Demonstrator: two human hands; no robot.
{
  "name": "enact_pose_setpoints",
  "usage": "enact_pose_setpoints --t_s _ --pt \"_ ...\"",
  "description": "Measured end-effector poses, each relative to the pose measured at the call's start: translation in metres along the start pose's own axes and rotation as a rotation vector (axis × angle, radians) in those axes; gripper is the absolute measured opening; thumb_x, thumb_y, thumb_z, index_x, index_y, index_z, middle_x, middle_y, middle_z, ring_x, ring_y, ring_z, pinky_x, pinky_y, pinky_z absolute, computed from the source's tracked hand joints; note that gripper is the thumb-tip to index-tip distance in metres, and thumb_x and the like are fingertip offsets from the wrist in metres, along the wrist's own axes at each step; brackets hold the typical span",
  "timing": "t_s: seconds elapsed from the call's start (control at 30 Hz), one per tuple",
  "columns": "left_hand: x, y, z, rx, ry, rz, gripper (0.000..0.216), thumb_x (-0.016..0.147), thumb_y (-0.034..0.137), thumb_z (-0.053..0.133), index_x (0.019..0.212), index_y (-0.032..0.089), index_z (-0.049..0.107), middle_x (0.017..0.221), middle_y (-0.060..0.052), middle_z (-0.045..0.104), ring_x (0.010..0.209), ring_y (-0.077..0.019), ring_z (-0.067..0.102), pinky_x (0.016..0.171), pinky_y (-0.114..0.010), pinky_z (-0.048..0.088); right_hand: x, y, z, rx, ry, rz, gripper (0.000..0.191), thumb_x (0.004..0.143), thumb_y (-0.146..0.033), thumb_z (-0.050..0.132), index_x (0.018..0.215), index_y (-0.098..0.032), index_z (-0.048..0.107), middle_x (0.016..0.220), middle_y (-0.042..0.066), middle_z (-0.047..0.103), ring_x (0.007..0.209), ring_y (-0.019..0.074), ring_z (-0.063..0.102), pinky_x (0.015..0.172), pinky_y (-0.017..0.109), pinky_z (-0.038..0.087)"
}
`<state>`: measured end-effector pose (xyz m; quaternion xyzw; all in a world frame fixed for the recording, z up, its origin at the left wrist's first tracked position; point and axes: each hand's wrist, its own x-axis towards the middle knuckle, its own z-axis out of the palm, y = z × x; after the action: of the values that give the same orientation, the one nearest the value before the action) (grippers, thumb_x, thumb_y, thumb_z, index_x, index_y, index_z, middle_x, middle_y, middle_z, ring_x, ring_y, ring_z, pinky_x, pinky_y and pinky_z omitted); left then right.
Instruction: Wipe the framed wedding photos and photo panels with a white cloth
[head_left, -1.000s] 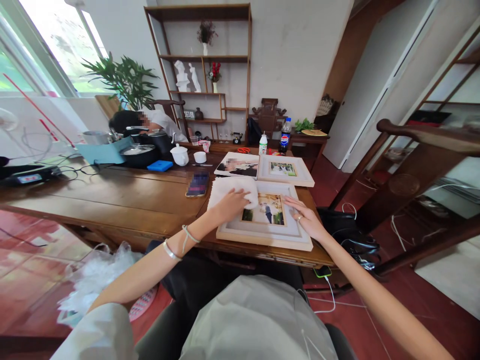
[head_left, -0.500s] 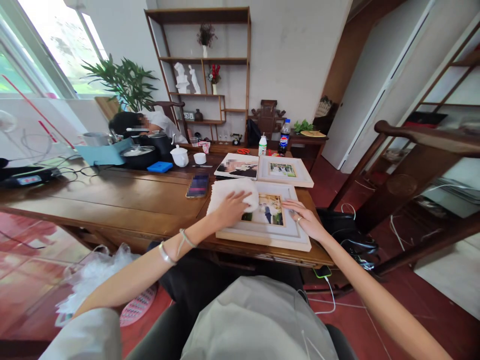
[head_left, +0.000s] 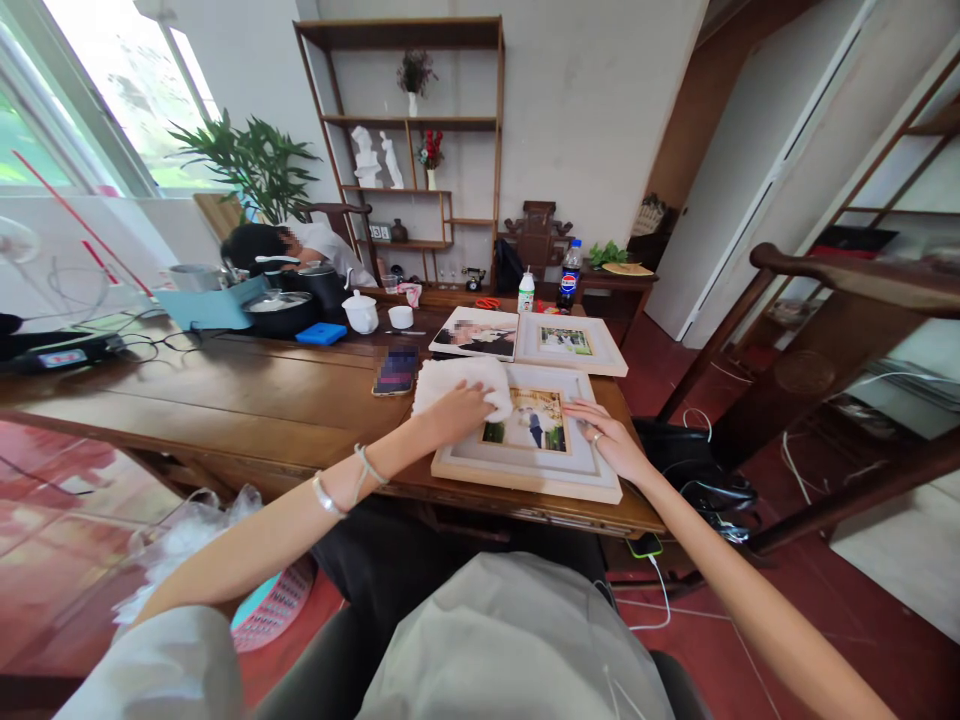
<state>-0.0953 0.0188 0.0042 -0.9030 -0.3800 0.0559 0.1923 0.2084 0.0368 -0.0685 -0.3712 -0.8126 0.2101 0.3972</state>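
Note:
A picture frame (head_left: 517, 475) with a pale wooden edge lies flat near the table's front edge; its small photo shows figures outdoors. My left hand (head_left: 463, 408) is on a crumpled white cloth (head_left: 457, 375), fingers bent and pressing it against the left part of the frame. The cloth covers the frame's upper left corner. My right hand (head_left: 609, 440) rests on the frame's right side, fingers stretched out, fingertips near the photo's right edge. Behind this frame lie a second framed photo (head_left: 600, 358) and a photo panel (head_left: 474, 332).
On the wooden table (head_left: 300, 420) are a phone (head_left: 395, 369), a blue box (head_left: 321, 333), a white teapot (head_left: 361, 312), a white bottle (head_left: 526, 293) and a cola bottle (head_left: 570, 275). A person (head_left: 322, 250) leans at the far side. A wooden chair (head_left: 795, 370) stands right.
My left hand and the white cloth have slid slightly left, uncovering more of the photo. My right hand stays in place on the frame.

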Motion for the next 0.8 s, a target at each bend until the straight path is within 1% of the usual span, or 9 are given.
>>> enact_pose_setpoints --t_s 0.07,0.17,0.23,0.3,0.37,0.43,0.63,0.7,0.8 --pt "-0.027 0.017 -0.01 -0.01 -0.013 0.039 0.023 0.087 0.008 0.047 0.104 0.014 0.062 0.132 -0.015 0.054 0.12 -0.026 0.052 0.097 -0.042 0.043 0.0 -0.001 0.0 -0.001 -0.005 0.002 0.044 0.077 -0.013 0.047 0.113 -0.027 0.068 0.126 0.003 0.063 0.13 0.0261 0.044 0.111 0.054 0.029" --pt "-0.064 0.041 -0.02 -0.052 0.027 0.129 0.026 0.084 0.007 0.051 0.108 0.015 0.06 0.128 -0.013 0.058 0.122 -0.0248 0.051 0.1 -0.038 0.041 0.0 -0.002 -0.001 0.001 -0.008 -0.014 0.042 0.079 -0.015 0.047 0.113 -0.028 0.068 0.126 0.004 0.063 0.13 0.0264 0.044 0.111 0.054 0.03" --pt "-0.078 0.05 -0.022 -0.065 0.063 0.149 0.031 0.084 0.006 0.05 0.112 0.017 0.058 0.128 -0.01 0.058 0.126 -0.0223 0.049 0.103 -0.035 0.038 0.0 -0.002 -0.002 0.006 -0.018 -0.033 0.04 0.081 -0.017 0.048 0.114 -0.028 0.068 0.127 0.004 0.063 0.13 0.0264 0.044 0.111 0.055 0.029" --pt "-0.078 0.05 -0.02 -0.061 0.069 0.12 0.034 0.084 0.004 0.049 0.114 0.017 0.057 0.129 -0.009 0.058 0.128 -0.0216 0.046 0.105 -0.033 0.038 0.0 -0.001 -0.003 0.01 -0.034 -0.041 0.04 0.081 -0.017 0.048 0.114 -0.027 0.067 0.128 0.005 0.062 0.13 0.0264 0.044 0.111 0.055 0.029" --pt "-0.064 0.042 -0.013 -0.06 0.051 0.053 0.033 0.083 0.003 0.048 0.112 0.015 0.058 0.13 -0.011 0.057 0.129 -0.0234 0.046 0.104 -0.034 0.039 0.0 0.0 -0.004 0.01 -0.047 -0.037 0.041 0.081 -0.016 0.048 0.115 -0.027 0.067 0.128 0.005 0.062 0.13 0.0264 0.044 0.111 0.055 0.028" --pt "-0.04 0.026 -0.002 -0.072 0.04 -0.026 0.03 0.084 0.003 0.047 0.11 0.014 0.059 0.137 -0.015 0.05 0.13 -0.0253 0.045 0.103 -0.036 0.04 0.0 0.0 -0.004 0.008 -0.05 -0.034 0.041 0.08 -0.016 0.048 0.115 -0.027 0.066 0.129 0.005 0.061 0.131 0.0266 0.043 0.111 0.055 0.028" --pt "0.038 -0.027 0.028 -0.127 0.128 -0.165 0.03 0.09 0.011 0.043 0.116 0.014 0.058 0.15 -0.014 0.032 0.138 -0.0257 0.032 0.108 -0.045 0.033 -0.001 -0.001 -0.005 0.014 -0.047 -0.035 0.039 0.08 -0.017 0.049 0.114 -0.027 0.067 0.128 0.005 0.062 0.13 0.0269 0.043 0.111 0.055 0.029" --pt "0.053 -0.033 0.033 -0.127 0.153 -0.174 0.032 0.091 0.014 0.043 0.118 0.015 0.059 0.151 -0.013 0.031 0.138 -0.0273 0.031 0.108 -0.048 0.032 -0.001 -0.001 -0.004 0.024 -0.033 -0.029 0.038 0.08 -0.017 0.049 0.112 -0.027 0.068 0.127 0.005 0.063 0.13 0.0267 0.044 0.111 0.055 0.029" --pt "0.058 -0.023 0.029 -0.127 0.111 -0.119 0.031 0.089 0.014 0.045 0.116 0.016 0.061 0.149 -0.012 0.035 0.135 -0.0294 0.034 0.105 -0.051 0.034 -0.001 0.0 -0.002 0.037 0.004 -0.012 0.039 0.079 -0.017 0.048 0.111 -0.027 0.069 0.126 0.004 0.063 0.129 0.026 0.046 0.112 0.054 0.028"
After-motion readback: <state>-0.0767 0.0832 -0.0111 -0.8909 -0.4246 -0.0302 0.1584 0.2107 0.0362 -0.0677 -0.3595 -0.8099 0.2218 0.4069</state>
